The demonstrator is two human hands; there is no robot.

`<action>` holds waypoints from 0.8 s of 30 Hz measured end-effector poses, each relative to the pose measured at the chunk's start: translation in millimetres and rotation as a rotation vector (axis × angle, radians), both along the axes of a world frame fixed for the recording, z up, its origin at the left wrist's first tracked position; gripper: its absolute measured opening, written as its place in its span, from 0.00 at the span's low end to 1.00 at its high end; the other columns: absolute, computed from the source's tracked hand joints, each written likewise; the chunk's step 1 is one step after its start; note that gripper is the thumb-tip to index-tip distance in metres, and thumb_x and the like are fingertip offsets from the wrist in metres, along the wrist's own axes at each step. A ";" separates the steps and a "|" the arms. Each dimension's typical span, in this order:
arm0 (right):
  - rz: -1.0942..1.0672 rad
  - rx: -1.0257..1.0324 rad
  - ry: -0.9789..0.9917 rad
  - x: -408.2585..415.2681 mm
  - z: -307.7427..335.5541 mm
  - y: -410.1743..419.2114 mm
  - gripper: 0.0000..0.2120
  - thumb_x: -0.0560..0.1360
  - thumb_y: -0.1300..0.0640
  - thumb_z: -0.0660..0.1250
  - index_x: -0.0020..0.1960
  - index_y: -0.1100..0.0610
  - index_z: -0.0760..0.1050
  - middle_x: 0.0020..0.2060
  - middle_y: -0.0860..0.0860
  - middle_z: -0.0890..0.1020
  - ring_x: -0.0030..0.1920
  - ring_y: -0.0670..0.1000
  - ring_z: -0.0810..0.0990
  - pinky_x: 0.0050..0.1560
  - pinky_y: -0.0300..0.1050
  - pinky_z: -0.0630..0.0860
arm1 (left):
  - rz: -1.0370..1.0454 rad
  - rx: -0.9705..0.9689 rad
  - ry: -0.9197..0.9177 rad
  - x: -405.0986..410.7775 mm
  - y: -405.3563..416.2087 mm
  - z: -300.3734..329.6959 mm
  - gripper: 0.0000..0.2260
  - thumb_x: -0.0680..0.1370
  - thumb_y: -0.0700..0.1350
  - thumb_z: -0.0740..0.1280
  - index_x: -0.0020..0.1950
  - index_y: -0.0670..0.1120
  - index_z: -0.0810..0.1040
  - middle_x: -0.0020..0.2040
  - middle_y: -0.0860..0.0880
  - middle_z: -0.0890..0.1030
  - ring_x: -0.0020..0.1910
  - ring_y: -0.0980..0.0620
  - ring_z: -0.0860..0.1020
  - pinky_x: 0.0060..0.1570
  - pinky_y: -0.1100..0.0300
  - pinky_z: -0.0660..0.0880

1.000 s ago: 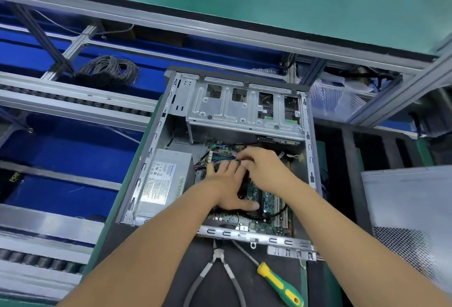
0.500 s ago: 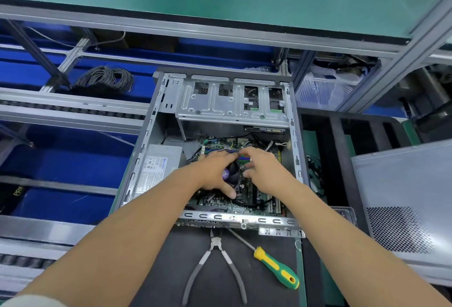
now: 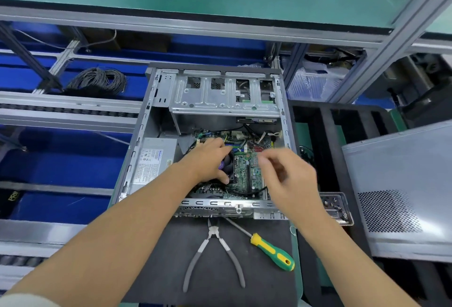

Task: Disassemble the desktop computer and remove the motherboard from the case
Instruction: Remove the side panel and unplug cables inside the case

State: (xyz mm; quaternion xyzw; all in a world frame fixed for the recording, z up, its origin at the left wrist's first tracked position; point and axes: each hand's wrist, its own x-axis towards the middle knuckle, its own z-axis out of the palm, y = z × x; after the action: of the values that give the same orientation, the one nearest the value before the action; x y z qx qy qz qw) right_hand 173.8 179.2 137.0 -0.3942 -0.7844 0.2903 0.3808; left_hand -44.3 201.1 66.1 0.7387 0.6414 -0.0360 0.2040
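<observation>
The open grey computer case (image 3: 137, 160) lies on a dark mat. Inside it I see the green motherboard (image 3: 244, 172), and a silver drive cage (image 3: 220, 101) spans the far end. My left hand (image 3: 208, 162) lies palm down over the black CPU fan (image 3: 226, 167), fingertips at the coloured wires (image 3: 234, 146) and thumb spread toward me. My right hand (image 3: 286, 177) is raised above the board's right side. It is blurred, with curled fingers, and nothing shows in them.
A power supply (image 3: 151, 160) fills the case's left side. Pliers (image 3: 215, 253) and a green-yellow screwdriver (image 3: 271, 250) lie on the mat in front. The side panel (image 3: 396, 184), an I/O shield (image 3: 335, 206) and a black foam tray (image 3: 325, 121) are at the right. A cable coil (image 3: 97, 81) is far left.
Both hands were together at the wires near the fan. My right hand has since lifted off and swung right. My left hand has stayed on the fan.
</observation>
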 end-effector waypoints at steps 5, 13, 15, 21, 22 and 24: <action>0.163 0.143 -0.260 66.0 -49.7 -72.6 0.11 0.78 0.49 0.65 0.43 0.55 0.77 0.33 0.46 0.73 0.32 0.46 0.71 0.35 0.37 0.67 | 0.039 0.013 -0.021 3.3 -5.6 -0.2 0.42 0.67 0.59 0.76 0.76 0.47 0.64 0.63 0.48 0.69 0.65 0.47 0.65 0.63 0.50 0.69; 0.020 0.001 -0.845 94.1 -130.9 -115.0 0.23 0.62 0.50 0.80 0.53 0.51 0.77 0.45 0.47 0.76 0.40 0.52 0.75 0.36 0.44 0.74 | 0.036 -0.016 -0.019 4.9 -7.9 1.9 0.40 0.71 0.59 0.74 0.77 0.49 0.61 0.69 0.49 0.66 0.68 0.47 0.63 0.65 0.50 0.67; 0.013 -0.039 -0.861 93.0 -131.0 -111.2 0.18 0.67 0.50 0.76 0.55 0.52 0.79 0.46 0.47 0.77 0.44 0.52 0.76 0.40 0.44 0.76 | 0.030 -0.026 -0.023 3.5 -7.6 2.4 0.40 0.71 0.58 0.73 0.77 0.49 0.60 0.72 0.49 0.65 0.70 0.47 0.62 0.67 0.50 0.65; 0.024 -0.201 -0.499 111.2 -88.2 -113.0 0.16 0.70 0.59 0.73 0.57 0.51 0.78 0.51 0.42 0.75 0.47 0.42 0.77 0.47 0.38 0.74 | 0.006 -0.048 -0.027 3.6 -8.0 1.9 0.40 0.73 0.59 0.72 0.78 0.48 0.57 0.74 0.49 0.64 0.72 0.46 0.63 0.69 0.50 0.63; 0.033 -0.199 -0.413 115.8 -74.4 -112.8 0.17 0.69 0.61 0.75 0.55 0.50 0.78 0.50 0.41 0.76 0.46 0.42 0.78 0.47 0.36 0.74 | 0.002 -0.052 -0.029 2.7 -7.7 1.6 0.40 0.73 0.59 0.72 0.78 0.48 0.57 0.74 0.49 0.64 0.72 0.46 0.64 0.69 0.50 0.63; 0.004 -0.214 -0.259 122.7 -44.0 -111.3 0.18 0.66 0.61 0.77 0.52 0.47 0.79 0.46 0.44 0.80 0.42 0.44 0.80 0.45 0.34 0.74 | 0.006 -0.071 -0.045 0.1 -6.3 0.9 0.41 0.72 0.61 0.72 0.78 0.48 0.56 0.75 0.49 0.64 0.73 0.46 0.63 0.70 0.49 0.62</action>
State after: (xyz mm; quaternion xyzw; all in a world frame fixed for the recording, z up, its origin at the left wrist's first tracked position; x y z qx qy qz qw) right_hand 296.5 67.9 93.0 -0.4649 -0.7924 0.3197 0.2319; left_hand -44.3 194.8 67.1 0.7298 0.6371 -0.0416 0.2447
